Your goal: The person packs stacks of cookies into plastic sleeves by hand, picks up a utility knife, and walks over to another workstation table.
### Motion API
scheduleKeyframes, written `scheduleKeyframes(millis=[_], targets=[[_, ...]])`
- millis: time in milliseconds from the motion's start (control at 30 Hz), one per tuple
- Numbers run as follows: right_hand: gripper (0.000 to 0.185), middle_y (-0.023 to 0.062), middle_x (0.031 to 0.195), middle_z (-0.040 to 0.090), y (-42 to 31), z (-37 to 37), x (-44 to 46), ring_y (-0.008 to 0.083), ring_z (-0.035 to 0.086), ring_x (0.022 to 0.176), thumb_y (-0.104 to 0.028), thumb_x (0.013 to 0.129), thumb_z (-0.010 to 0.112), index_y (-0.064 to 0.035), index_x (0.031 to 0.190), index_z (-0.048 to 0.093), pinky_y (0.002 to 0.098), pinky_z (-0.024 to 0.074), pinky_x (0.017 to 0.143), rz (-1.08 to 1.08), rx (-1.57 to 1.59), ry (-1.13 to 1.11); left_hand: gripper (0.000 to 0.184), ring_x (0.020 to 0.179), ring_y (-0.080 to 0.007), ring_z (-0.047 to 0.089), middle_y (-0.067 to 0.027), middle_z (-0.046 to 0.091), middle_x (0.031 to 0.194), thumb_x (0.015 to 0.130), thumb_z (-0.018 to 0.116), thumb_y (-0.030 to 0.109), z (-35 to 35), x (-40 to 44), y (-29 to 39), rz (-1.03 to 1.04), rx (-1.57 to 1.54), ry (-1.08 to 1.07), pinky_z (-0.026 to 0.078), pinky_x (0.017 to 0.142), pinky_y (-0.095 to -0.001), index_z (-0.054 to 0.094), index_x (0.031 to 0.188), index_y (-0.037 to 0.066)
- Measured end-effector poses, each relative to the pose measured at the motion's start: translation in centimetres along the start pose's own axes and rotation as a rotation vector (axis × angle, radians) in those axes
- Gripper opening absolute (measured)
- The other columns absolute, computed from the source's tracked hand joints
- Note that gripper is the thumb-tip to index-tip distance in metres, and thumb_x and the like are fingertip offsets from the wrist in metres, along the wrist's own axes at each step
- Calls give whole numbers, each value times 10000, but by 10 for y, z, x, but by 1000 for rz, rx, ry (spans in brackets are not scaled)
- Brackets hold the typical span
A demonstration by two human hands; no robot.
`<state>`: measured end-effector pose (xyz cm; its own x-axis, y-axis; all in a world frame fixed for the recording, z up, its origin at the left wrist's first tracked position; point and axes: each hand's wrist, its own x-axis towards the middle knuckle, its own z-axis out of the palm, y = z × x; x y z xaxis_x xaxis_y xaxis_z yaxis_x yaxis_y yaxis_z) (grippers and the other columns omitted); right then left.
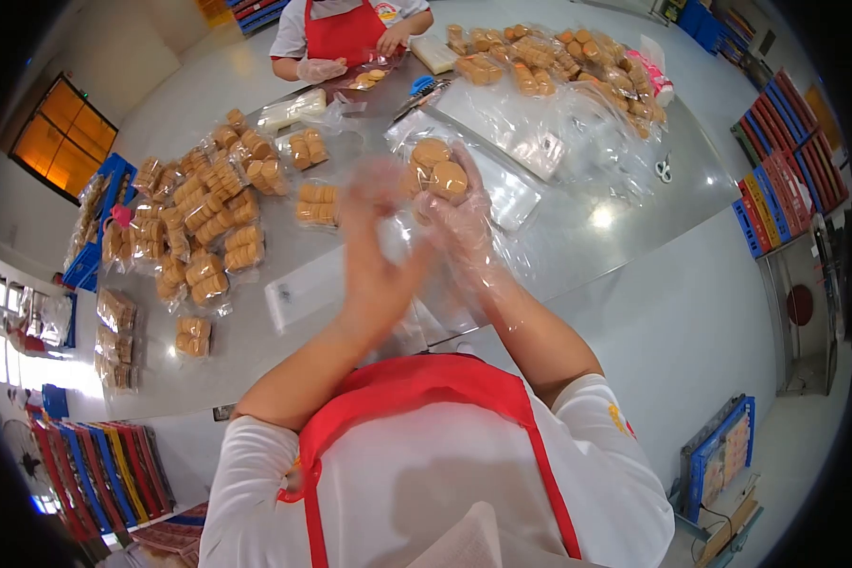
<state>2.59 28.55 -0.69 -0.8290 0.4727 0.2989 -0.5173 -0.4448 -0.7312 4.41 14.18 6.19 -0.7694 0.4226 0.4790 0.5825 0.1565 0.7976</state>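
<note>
Over the metal table, my right hand [466,220], in a clear plastic glove, is wrapped round a clear bag of round cookies [448,180]. My left hand [381,241] is raised just to the left of that bag. Motion smears its fingers, so their grip and any contact with the bag cannot be made out. Flat clear plastic bags [513,197] lie on the table beside and beneath my right hand. Closest to my left hand is a filled cookie pack [317,204].
Several packed cookie bags [204,204] cover the table's left side. More cookie packs [577,62] are heaped at the far right, near scissors [664,168]. Across the table [559,260], a person in a red apron [341,36] handles a cookie bag. Stacked trays [795,142] stand at right.
</note>
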Motion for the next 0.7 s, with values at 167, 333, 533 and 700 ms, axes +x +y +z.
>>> scheduleKeyframes(millis=[167,333,533,700], targets=[[827,196,1344,526,-32,58,-11,297,545,1238,-9,748,735,6,1462,319,363,457,1014,-328,-713,-161,709,1196,-251,508,-103,478,1315,857,676,403,-5,42,-52,-462,-875,207,446,990,-378,386,1387,31],[686,217,1303,542,-16,50,-18,373,538,1220,-52,766,731,-17,1390,449,415,454,1009,-513,-1013,-349,580,1151,-226,589,-86,595,1285,948,465,485,-11,39,-51,-459,-1157,155,471,1000,-359,522,1311,36],[663,194,1321,543,0,35,-9,381,516,1236,-71,744,703,-63,1373,493,488,416,1029,-675,-1548,-481,558,1103,-288,619,-122,602,1285,967,374,442,30,-11,-88,-868,-1493,52,484,973,-458,485,1342,44],[552,94,1390,527,61,-22,10,268,467,1289,-157,844,581,-125,1388,493,474,421,991,-409,-2016,-681,325,1008,-324,654,-170,633,1176,995,458,219,59,-79,-141,-1094,-1414,-390,527,895,-470,516,1232,5]])
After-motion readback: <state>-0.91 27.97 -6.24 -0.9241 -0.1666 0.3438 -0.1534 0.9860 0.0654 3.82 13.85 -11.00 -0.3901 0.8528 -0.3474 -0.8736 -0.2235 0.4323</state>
